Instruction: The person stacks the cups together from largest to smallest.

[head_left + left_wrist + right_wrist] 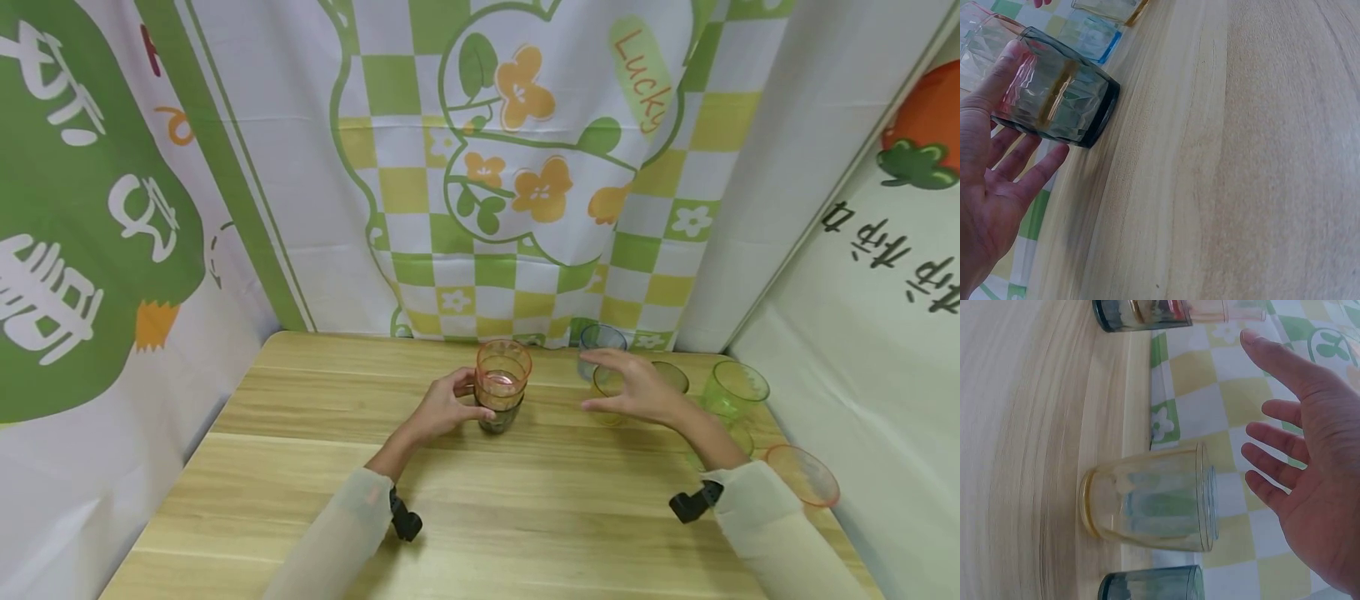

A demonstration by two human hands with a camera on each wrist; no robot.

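Note:
My left hand (442, 408) holds a stack of clear tumblers on the table, thumb on one side and fingers on the other. At the bottom sits a dark grey tumbler (1079, 94), with an orange-red tumbler (504, 360) on top and an amber band showing between them. My right hand (637, 387) is raised with spread, slightly bent fingers and holds nothing. Nearest to it stands an upright yellow tumbler (1147, 500), apart from the fingers in the right wrist view. A blue tumbler (602, 340) stands behind the yellow one.
Right of the yellow tumbler is another grey tumbler (1150, 584), partly hidden by my right hand in the head view. Farther right stand a green tumbler (735, 392), a yellow-green one (741, 437) and an orange-red one (802, 475). Patterned curtains border the wooden table (525, 517).

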